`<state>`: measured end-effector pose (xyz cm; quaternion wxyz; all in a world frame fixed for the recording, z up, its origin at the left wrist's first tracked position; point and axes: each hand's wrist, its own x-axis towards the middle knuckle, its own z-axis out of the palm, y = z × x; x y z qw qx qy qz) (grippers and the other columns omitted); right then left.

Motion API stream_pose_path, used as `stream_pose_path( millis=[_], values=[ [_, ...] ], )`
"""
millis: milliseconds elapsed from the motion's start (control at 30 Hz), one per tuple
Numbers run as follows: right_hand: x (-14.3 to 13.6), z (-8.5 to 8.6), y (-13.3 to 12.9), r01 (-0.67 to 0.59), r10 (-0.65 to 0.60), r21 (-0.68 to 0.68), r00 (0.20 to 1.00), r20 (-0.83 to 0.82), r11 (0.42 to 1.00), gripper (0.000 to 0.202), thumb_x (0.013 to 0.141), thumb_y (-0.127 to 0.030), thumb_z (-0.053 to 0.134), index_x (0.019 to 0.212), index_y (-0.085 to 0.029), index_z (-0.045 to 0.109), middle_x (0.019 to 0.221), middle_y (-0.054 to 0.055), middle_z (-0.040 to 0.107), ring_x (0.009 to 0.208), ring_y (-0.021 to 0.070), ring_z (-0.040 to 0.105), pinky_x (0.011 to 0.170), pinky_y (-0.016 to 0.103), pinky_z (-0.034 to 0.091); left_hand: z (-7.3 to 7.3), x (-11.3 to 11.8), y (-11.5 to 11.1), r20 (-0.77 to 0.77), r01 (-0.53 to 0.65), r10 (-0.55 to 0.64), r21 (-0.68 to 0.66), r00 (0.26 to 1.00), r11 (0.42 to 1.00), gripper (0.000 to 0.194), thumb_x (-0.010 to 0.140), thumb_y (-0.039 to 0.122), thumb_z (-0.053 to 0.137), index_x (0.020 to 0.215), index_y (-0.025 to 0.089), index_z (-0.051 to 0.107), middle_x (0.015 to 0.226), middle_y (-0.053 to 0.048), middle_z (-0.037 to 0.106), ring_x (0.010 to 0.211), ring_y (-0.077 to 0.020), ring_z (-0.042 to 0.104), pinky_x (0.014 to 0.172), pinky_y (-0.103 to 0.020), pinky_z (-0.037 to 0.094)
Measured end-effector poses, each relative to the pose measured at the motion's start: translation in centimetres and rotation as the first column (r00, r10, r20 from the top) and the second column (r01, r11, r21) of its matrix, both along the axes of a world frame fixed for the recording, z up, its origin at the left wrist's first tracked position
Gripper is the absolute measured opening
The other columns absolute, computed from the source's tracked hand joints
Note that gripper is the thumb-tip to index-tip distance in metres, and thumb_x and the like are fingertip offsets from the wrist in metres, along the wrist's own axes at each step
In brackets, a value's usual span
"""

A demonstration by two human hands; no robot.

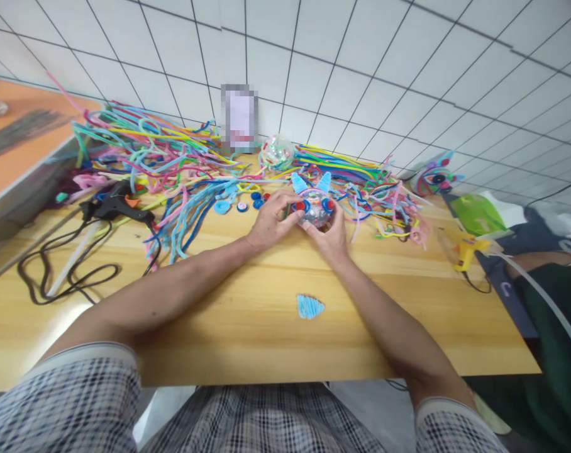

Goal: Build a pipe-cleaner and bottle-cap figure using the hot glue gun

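Observation:
Both hands grip a clear plastic ball (317, 216) made up like an animal head, with two light-blue pointed ears (324, 182) on top and red-and-blue round eyes (326, 206) on its front. My left hand (273, 221) closes on the ball's left side, its thumb near the left eye. Around the right side and underneath curl the fingers of my right hand (331, 237). A light-blue piece (310, 307), pointed at one end and wound from pipe cleaner, lies on the table nearer to me. Blue discs and rings (242, 206) lie left of my left hand.
Piles of coloured pipe cleaners (172, 148) spread along the wall. Another clear ball (277, 153) stands at the back. A black glue gun (116, 204) with a looped cord lies left, a yellow glue gun (469, 250) right. A person in a dark sleeve (554, 302) is at the right.

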<state>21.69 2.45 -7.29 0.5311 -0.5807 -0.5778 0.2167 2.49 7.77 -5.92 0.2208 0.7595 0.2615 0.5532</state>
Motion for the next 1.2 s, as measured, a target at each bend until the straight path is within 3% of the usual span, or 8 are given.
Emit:
stream_pose_path(
  millis=[100,167,333,467,1033,1200],
  values=[
    [0.0,0.1,-0.1,0.006,-0.006,-0.01,1.0,0.0,1.0,0.108,0.07,-0.077,0.088,0.154,-0.025,0.042,0.156,0.02,0.055,0.137,0.0326,0.064,0.117,0.054,0.056,0.3,0.2,-0.5,0.017,-0.06,0.06,0.009,0.998,0.998,0.033,0.098,0.045,0.077,0.123,0.023,0.072,0.121,-0.01,0.073,0.113,-0.0252,0.068,0.094,-0.041,0.058],
    [-0.1,0.2,-0.1,0.006,-0.006,-0.007,1.0,0.001,1.0,0.109,0.069,-0.077,0.089,0.154,-0.025,0.043,0.156,0.021,0.055,0.138,0.0331,0.064,0.118,0.055,0.055,0.4,0.3,-0.8,0.025,-0.091,0.09,0.0,0.996,0.996,0.034,0.098,0.044,0.077,0.124,0.022,0.071,0.106,-0.007,0.072,0.099,-0.0221,0.067,0.089,-0.038,0.057],
    [0.1,0.1,-0.1,0.001,-0.001,0.008,1.0,0.021,1.0,0.106,0.071,-0.076,0.088,0.153,-0.026,0.044,0.154,0.019,0.057,0.139,0.0326,0.062,0.117,0.055,0.055,0.3,0.6,-1.0,0.068,-0.057,0.062,-0.076,0.996,0.995,0.022,0.102,0.035,0.069,0.118,0.02,0.071,0.08,0.001,0.064,0.073,-0.0148,0.06,0.071,-0.029,0.052],
    [0.2,-0.1,0.0,0.005,-0.005,0.001,1.0,0.008,1.0,0.106,0.071,-0.073,0.09,0.154,-0.025,0.043,0.155,0.019,0.056,0.14,0.0325,0.061,0.118,0.055,0.054,0.3,0.8,-0.9,0.066,-0.01,0.018,-0.12,0.998,0.993,0.015,0.102,0.031,0.066,0.109,0.019,0.072,0.08,0.0,0.068,0.072,-0.0147,0.062,0.072,-0.029,0.052],
    [-0.2,0.1,-0.1,0.006,-0.006,0.002,0.998,-0.065,1.0,0.107,0.067,-0.075,0.09,0.149,-0.023,0.046,0.152,0.02,0.058,0.136,0.0342,0.064,0.117,0.056,0.055,0.8,0.6,-1.1,0.081,0.046,-0.033,-0.174,0.996,0.984,0.016,0.101,0.03,0.066,0.11,0.019,0.073,0.087,-0.002,0.068,0.078,-0.0159,0.062,0.075,-0.03,0.051],
    [-0.1,0.1,-0.2,0.017,-0.017,0.007,1.0,-0.02,1.0,0.105,0.07,-0.075,0.089,0.151,-0.026,0.045,0.153,0.019,0.057,0.136,0.0339,0.064,0.115,0.056,0.057,0.8,0.6,-1.3,0.124,0.029,0.003,-0.257,0.992,0.966,0.024,0.101,0.036,0.067,0.12,0.02,0.068,0.08,0.001,0.061,0.07,-0.0139,0.055,0.066,-0.028,0.046]
  ],
)
